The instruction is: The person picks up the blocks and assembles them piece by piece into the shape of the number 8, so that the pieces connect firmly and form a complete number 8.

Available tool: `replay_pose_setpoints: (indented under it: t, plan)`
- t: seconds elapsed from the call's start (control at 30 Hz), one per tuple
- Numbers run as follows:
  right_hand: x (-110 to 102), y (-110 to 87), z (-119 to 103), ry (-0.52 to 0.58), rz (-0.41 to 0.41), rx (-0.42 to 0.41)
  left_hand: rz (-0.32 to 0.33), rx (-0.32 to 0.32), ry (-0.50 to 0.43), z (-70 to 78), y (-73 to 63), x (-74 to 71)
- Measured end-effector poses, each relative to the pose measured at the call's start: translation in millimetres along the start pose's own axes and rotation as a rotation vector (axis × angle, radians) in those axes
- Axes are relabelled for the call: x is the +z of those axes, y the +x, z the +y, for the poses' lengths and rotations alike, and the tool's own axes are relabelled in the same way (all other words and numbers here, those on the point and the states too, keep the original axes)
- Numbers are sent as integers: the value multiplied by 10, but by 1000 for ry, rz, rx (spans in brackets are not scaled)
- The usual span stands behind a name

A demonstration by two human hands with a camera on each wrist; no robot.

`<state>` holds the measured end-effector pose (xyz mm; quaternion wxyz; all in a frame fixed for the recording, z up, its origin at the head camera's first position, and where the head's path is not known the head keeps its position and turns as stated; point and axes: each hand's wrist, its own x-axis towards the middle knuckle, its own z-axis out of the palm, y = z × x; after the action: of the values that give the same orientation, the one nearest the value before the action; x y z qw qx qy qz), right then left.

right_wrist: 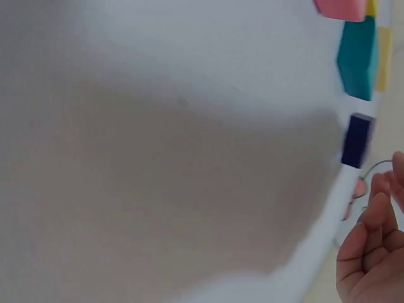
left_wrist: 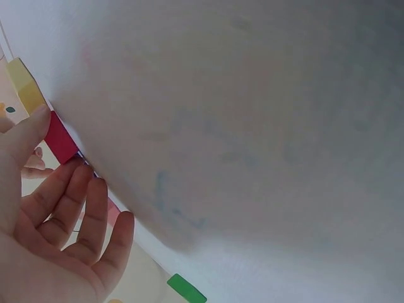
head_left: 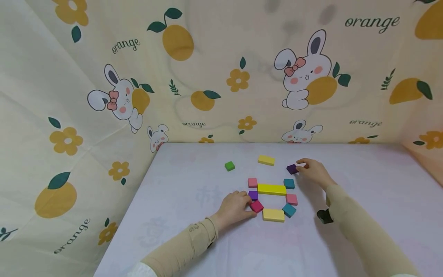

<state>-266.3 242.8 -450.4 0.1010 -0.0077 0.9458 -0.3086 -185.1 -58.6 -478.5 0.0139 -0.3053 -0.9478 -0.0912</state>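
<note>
My left hand [head_left: 234,207] pinches a crimson block [head_left: 257,206] between thumb and fingers at the ring's lower left corner; the left wrist view shows the thumb on one side of this block [left_wrist: 61,139] and the fingertips at the other. A purple block [head_left: 253,195] lies just above it, and a pale yellow block [head_left: 273,215] to its right. Farther back, my right hand [head_left: 314,173] is beside a dark purple block [head_left: 292,169], fingers loosely bent. In the right wrist view a gap shows between these fingers and the block [right_wrist: 358,140].
A bright yellow bar [head_left: 271,189] spans the ring, between pink [head_left: 252,182] and teal [head_left: 289,184] blocks. Another pink block [head_left: 292,199] and a tilted teal block [head_left: 289,210] form the right side. Behind lie a green block [head_left: 230,166] and a pale yellow block [head_left: 266,160].
</note>
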Motion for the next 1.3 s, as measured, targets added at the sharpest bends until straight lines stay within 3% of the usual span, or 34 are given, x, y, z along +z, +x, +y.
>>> replay_pose_setpoints:
  t: [0.27, 0.7, 1.17, 1.3]
  plan:
    - [105, 102, 148, 135, -37, 96, -9, -9, 16, 8, -8, -14]
    - [175, 159, 216, 55, -42, 26, 0, -8, 22, 3, -25, -7]
    - [238, 189, 39, 98, -103, 91, -6, -13, 28, -5, -15, -7]
    - [250, 169, 12, 116, -124, 75, 2, -4, 26, -5, -13, -3]
